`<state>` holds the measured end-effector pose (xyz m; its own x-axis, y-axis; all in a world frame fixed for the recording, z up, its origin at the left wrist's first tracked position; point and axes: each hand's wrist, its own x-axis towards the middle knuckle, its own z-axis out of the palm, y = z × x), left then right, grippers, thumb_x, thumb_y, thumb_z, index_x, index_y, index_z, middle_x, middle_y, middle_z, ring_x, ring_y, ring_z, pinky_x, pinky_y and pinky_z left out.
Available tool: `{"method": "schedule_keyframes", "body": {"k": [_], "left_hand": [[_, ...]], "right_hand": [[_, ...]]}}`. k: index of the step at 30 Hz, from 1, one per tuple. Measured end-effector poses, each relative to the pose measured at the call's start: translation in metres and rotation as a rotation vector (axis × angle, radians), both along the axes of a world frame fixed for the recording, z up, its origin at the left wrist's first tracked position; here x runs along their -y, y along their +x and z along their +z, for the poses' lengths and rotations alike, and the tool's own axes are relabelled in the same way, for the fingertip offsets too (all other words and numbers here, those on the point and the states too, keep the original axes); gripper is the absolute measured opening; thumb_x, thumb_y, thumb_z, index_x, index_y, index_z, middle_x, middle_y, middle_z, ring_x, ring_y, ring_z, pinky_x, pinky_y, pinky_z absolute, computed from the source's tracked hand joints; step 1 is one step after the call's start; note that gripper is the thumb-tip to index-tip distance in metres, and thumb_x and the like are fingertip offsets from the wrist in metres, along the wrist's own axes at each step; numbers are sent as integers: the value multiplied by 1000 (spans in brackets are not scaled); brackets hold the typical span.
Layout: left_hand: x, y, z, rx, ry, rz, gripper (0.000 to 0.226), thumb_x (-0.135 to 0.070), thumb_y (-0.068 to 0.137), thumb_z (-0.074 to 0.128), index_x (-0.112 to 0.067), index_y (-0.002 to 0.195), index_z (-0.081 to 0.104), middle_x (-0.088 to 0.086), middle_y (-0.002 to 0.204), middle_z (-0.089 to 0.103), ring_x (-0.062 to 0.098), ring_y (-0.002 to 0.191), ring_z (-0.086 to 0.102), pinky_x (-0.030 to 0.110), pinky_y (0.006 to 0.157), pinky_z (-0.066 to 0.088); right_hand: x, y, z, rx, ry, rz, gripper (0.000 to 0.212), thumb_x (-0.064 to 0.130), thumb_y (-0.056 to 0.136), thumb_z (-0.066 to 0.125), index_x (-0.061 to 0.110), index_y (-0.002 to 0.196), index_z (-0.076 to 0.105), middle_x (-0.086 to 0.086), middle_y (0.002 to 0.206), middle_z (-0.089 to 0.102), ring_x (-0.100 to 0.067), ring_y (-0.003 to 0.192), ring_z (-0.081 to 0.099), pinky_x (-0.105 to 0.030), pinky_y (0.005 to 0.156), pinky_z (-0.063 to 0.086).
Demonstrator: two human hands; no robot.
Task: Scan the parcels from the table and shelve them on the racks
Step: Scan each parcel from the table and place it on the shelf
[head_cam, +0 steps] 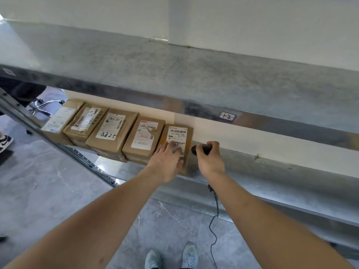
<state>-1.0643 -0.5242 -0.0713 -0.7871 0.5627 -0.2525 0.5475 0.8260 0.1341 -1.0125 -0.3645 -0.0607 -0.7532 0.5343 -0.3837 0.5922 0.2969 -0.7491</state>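
A row of several brown cardboard parcels lies on the lower metal rack shelf [252, 167]. The rightmost parcel [177, 133] carries a white barcode label. My left hand [168, 162] lies flat on top of that parcel with straight fingers over the label's lower part. Just right of it, my right hand [208, 159] grips a black handheld scanner [202, 148], whose cable [213, 226] hangs down toward the floor. The scanner's head sits beside the parcel's right edge.
An upper metal shelf [174, 74] spans the view above, with a handwritten tag [227, 116] on its front rail. A slanted rack upright [64, 150] runs at left. A chair base [44, 105] and someone's shoe [5, 142] are at far left. My shoes [171, 257] stand on grey tile.
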Motion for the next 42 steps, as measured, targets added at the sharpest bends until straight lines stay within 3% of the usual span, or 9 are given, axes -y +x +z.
{"method": "schedule_keyframes", "body": {"k": [3,8,13,17,21,29,34,38,42], "left_hand": [[-9,1,18,-13,22,-21,58,-35,106,47,-15,159,33,17,161,31,36,151,29,49,124,29],[-26,7,39,-53,10,-144,49,-36,105,46,-13,149,44,17,154,38,39,143,38,52,116,39],[-41,23,54,-69,33,-332,48,-38,105,45,-11,145,48,15,156,38,42,140,40,54,113,38],[-53,43,60,-113,79,-536,44,-45,104,44,-11,128,56,14,143,47,39,130,47,48,108,41],[-66,73,63,-115,115,-723,49,-52,102,41,-13,129,57,15,144,49,38,132,46,48,112,38],[-109,175,84,-137,175,-1046,60,-54,98,36,-15,141,52,16,144,52,39,133,49,52,114,37],[-139,266,95,-157,193,-1203,71,-60,94,23,-15,140,53,12,148,50,37,134,50,48,113,38],[-171,343,95,-157,213,-1331,57,-51,103,40,-13,145,52,14,151,49,37,136,48,49,114,37],[-207,431,92,-150,215,-1409,75,-63,87,16,-18,133,56,9,137,55,34,127,53,50,109,42]], "right_hand": [[-4,11,7,-45,-6,-55,42,49,105,51,28,140,40,1,108,58,-34,104,66,-43,89,55],[-10,35,18,-122,6,-206,44,49,103,54,29,140,42,-7,118,70,-36,104,68,-51,94,57],[-5,78,32,-214,18,-402,43,45,105,56,26,142,44,3,110,62,-28,105,63,-39,92,51],[7,122,46,-253,69,-581,42,46,106,55,25,140,46,5,108,59,-23,99,58,-35,87,45],[20,177,61,-275,119,-769,38,50,104,52,28,135,46,2,106,63,-26,97,60,-40,88,50],[34,305,83,-312,198,-1118,34,53,103,50,37,132,43,2,104,64,-29,97,65,-48,89,55],[31,395,84,-293,233,-1291,35,54,103,50,36,133,44,5,102,64,-24,93,63,-39,81,48],[19,471,83,-271,243,-1412,33,54,104,50,37,131,44,8,104,63,-24,94,61,-39,85,49],[3,551,76,-237,245,-1500,28,54,103,50,40,126,42,12,97,60,-26,97,63,-45,89,54]]}}
